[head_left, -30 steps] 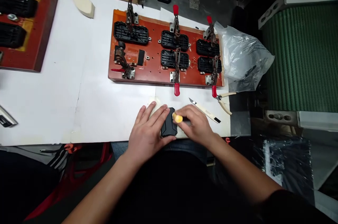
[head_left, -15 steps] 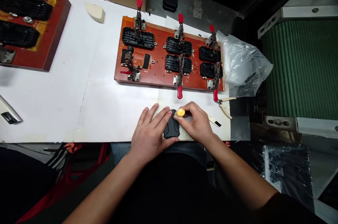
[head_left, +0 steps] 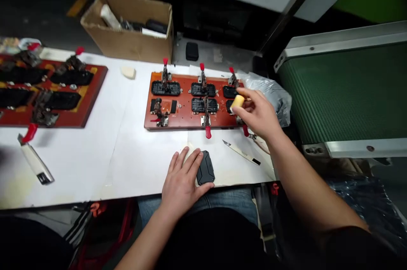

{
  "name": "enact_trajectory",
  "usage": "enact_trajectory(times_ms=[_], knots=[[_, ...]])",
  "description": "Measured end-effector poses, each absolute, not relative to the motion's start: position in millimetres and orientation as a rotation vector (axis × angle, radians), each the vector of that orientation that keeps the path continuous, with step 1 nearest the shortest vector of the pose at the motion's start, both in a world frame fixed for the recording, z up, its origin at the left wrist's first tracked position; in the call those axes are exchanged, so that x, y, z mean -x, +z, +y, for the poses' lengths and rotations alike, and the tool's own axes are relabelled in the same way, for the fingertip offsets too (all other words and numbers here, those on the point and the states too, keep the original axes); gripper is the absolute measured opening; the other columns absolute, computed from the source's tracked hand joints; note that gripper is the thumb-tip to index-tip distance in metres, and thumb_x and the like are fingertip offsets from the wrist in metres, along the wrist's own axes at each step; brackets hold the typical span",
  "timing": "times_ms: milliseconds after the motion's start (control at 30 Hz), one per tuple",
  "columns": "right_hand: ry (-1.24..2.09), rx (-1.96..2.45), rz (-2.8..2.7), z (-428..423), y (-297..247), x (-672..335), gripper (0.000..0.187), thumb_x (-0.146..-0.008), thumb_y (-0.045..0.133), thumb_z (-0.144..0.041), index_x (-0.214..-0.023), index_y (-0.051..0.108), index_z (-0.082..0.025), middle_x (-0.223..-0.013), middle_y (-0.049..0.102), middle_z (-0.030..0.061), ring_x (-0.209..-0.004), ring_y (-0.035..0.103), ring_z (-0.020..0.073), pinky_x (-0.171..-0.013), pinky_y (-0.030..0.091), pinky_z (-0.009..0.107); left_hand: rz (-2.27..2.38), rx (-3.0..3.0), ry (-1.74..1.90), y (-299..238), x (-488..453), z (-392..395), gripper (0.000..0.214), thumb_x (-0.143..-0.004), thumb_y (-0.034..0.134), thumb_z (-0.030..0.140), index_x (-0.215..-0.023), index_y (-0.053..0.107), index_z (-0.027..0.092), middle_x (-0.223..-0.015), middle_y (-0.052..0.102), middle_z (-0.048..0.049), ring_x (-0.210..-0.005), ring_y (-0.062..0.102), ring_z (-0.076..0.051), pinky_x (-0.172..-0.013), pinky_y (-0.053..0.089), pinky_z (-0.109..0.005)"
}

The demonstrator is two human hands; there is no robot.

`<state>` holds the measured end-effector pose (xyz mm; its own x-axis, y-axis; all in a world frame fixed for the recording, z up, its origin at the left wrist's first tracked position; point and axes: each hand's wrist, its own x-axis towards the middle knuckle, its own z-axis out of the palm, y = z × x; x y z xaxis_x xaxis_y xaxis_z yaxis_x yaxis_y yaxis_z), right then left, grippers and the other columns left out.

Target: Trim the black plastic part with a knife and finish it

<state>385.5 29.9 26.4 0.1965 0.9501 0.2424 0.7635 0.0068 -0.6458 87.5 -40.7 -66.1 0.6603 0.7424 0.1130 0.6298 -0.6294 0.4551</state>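
Observation:
My left hand (head_left: pixel 182 179) lies flat on the white table near its front edge, fingers resting on the left side of a small black plastic part (head_left: pixel 205 168). My right hand (head_left: pixel 259 113) is raised over the right end of the orange clamp board (head_left: pixel 182 119) and pinches a small yellow block (head_left: pixel 237 102) between thumb and fingers. The board carries several black parts under red-handled toggle clamps.
A craft knife (head_left: pixel 242 152) lies right of the black part, pliers partly hidden under my right wrist. A clear plastic bag (head_left: pixel 273 94) and a green conveyor (head_left: pixel 343 92) are at right. A second clamp board (head_left: pixel 47 92), a cardboard box (head_left: pixel 129 28) and another knife (head_left: pixel 34 162) are at left.
My right hand lifted the yellow block off the black part and moved up and right over the clamp board. My left hand stayed on the part. The view tilted upward.

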Motion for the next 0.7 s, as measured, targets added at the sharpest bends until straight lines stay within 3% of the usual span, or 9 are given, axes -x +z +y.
enact_trajectory(times_ms=[67, 167, 233, 333, 433, 533, 600, 633, 700], knots=[[0.277, 1.958, -1.653, 68.8, 29.2, -390.2, 0.049, -0.090, 0.077, -0.028, -0.135, 0.063, -0.018, -0.125, 0.067, 0.0108, -0.095, 0.070, 0.0242, -0.090, 0.058, 0.040, 1.078, -2.545, 0.419, -64.9, -87.5, -41.4, 0.083, -0.089, 0.076, 0.056, -0.157, 0.048, 0.017, -0.164, 0.052, -0.0130, -0.156, 0.039, -0.042, -0.128, 0.032, -0.066], [0.311, 2.165, -1.831, 107.1, 28.9, -382.9, 0.029, -0.089, 0.079, -0.029, -0.114, 0.072, -0.015, -0.117, 0.069, 0.0144, -0.106, 0.069, 0.0316, -0.098, 0.055, 0.044, 1.069, -2.604, 0.425, -64.7, -87.5, -40.7, 0.085, -0.088, 0.077, 0.054, -0.158, 0.046, 0.018, -0.163, 0.052, -0.0149, -0.155, 0.040, -0.043, -0.126, 0.035, -0.068], [0.368, 2.191, -1.860, 113.0, 30.2, -377.3, 0.020, -0.089, 0.080, -0.027, -0.104, 0.076, -0.014, -0.115, 0.070, 0.0169, -0.103, 0.071, 0.0335, -0.097, 0.056, 0.045, 1.064, -2.624, 0.422, -64.6, -87.1, -40.2, 0.085, -0.088, 0.077, 0.055, -0.158, 0.045, 0.018, -0.162, 0.053, -0.0160, -0.155, 0.041, -0.043, -0.125, 0.036, -0.068], [0.349, 2.145, -1.793, 84.8, 36.3, -377.2, 0.026, -0.098, 0.070, -0.029, -0.120, 0.075, -0.015, -0.127, 0.068, 0.0179, -0.112, 0.070, 0.0335, -0.102, 0.054, 0.046, 1.053, -2.617, 0.390, -63.2, -87.0, -41.0, 0.085, -0.090, 0.075, 0.056, -0.158, 0.044, 0.018, -0.163, 0.052, -0.0167, -0.156, 0.039, -0.043, -0.125, 0.035, -0.069], [0.509, 1.810, -1.693, 11.7, 37.6, -379.8, 0.026, -0.105, 0.062, -0.031, -0.126, 0.072, -0.020, -0.123, 0.072, 0.0095, -0.112, 0.069, 0.0262, -0.099, 0.056, 0.040, 1.055, -2.566, 0.338, -61.5, -88.4, -40.7, 0.091, -0.089, 0.076, 0.057, -0.162, 0.037, 0.018, -0.165, 0.049, -0.0166, -0.158, 0.034, -0.042, -0.128, 0.030, -0.068], [1.293, 1.451, -1.587, -100.6, 14.9, -378.8, 0.022, -0.105, 0.063, -0.041, -0.110, 0.076, -0.024, -0.098, 0.077, 0.0026, -0.084, 0.073, 0.0188, -0.073, 0.059, 0.029, 1.078, -2.516, 0.296, -59.5, -92.4, -38.4, 0.103, -0.087, 0.078, 0.058, -0.167, 0.025, 0.019, -0.166, 0.046, -0.0170, -0.160, 0.031, -0.042, -0.129, 0.026, -0.066], [1.736, 1.467, -1.395, -185.4, -18.6, -378.9, 0.028, -0.105, 0.060, -0.047, -0.106, 0.076, -0.024, -0.084, 0.076, 0.0019, -0.067, 0.070, 0.0182, -0.058, 0.056, 0.028, 1.073, -2.522, 0.265, -57.4, -96.4, -37.7, 0.106, -0.088, 0.077, 0.058, -0.168, 0.020, 0.021, -0.169, 0.042, -0.0175, -0.160, 0.030, -0.042, -0.129, 0.026, -0.066], [1.743, 1.630, -1.313, -225.1, -39.1, -379.9, 0.028, -0.102, 0.062, -0.049, -0.102, 0.076, -0.024, -0.078, 0.074, 0.0011, -0.065, 0.069, 0.0194, -0.056, 0.054, 0.029, 1.062, -2.535, 0.248, -56.2, -98.1, -37.7, 0.105, -0.088, 0.076, 0.058, -0.169, 0.020, 0.022, -0.171, 0.039, -0.0177, -0.160, 0.030, -0.043, -0.129, 0.026, -0.066], [1.337, 2.138, -1.138, -288.1, -80.9, -384.8, 0.038, -0.098, 0.063, -0.052, -0.072, 0.066, -0.024, -0.059, 0.063, -0.0008, -0.055, 0.064, 0.0211, -0.050, 0.049, 0.030, 1.031, -2.571, 0.230, -54.3, -99.3, -36.9, 0.102, -0.090, 0.074, 0.058, -0.169, 0.020, 0.023, -0.173, 0.035, -0.0176, -0.158, 0.031, -0.045, -0.127, 0.028, -0.068]])
